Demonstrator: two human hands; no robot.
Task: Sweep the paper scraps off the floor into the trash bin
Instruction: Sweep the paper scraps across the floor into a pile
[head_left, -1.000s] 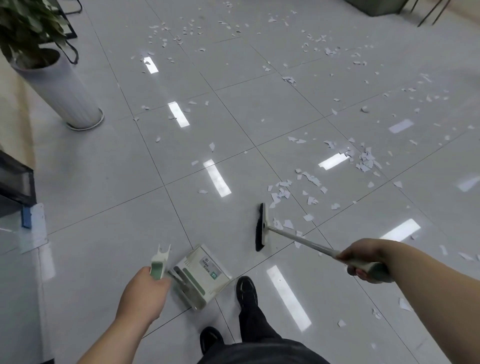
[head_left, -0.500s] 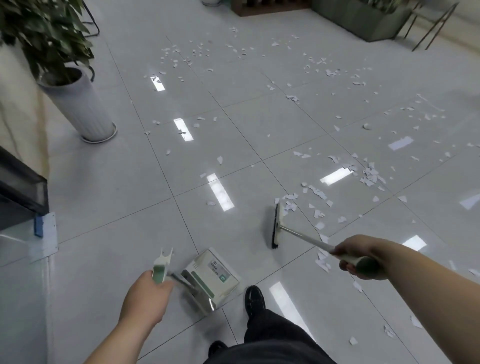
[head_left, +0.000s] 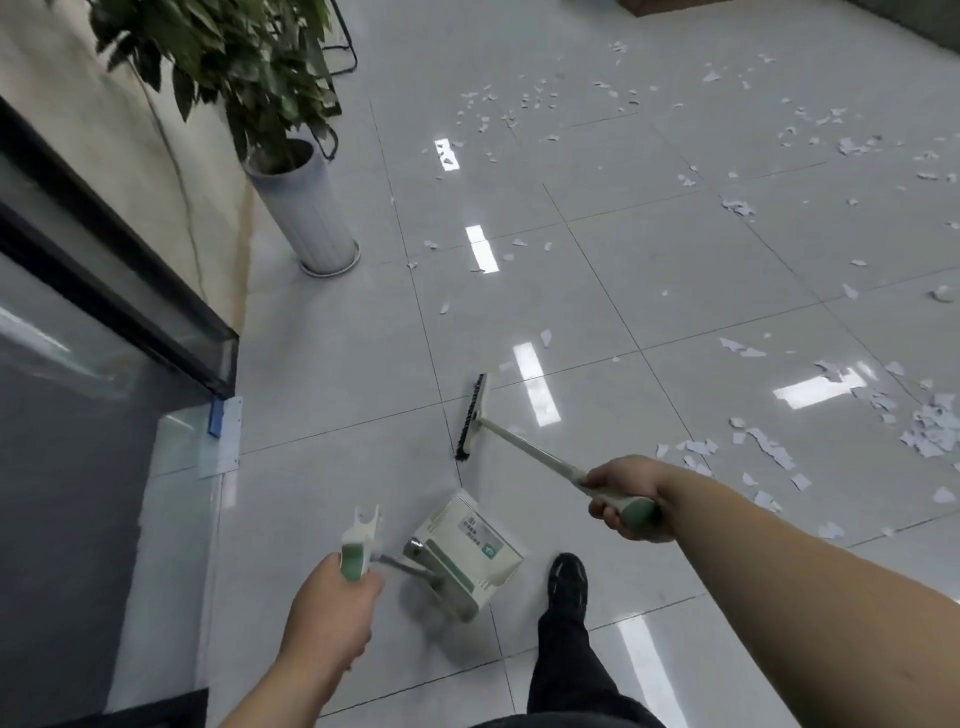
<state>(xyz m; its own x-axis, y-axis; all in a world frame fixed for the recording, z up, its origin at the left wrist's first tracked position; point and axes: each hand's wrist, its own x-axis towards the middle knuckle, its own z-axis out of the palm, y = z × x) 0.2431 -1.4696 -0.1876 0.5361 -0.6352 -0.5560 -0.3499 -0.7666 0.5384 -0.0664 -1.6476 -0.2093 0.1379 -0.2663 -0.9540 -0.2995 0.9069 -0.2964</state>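
Torn white paper scraps (head_left: 930, 436) litter the grey floor (head_left: 675, 270) (thickest at right) — white-green broom (head_left: 524, 449) and dustpan (head_left: 470, 545) nearby.

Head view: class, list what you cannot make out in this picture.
- Dustpan label: print too small, blurred, head view.
- Dustpan's inside: hidden by its own body, head view.
- Plant: top cut off by upper edge, head view.
- Trash bin: nowhere in frame.

Office lobby: glossy tiled floor (head_left: 675, 291), potted plant (head_left: 291, 156).
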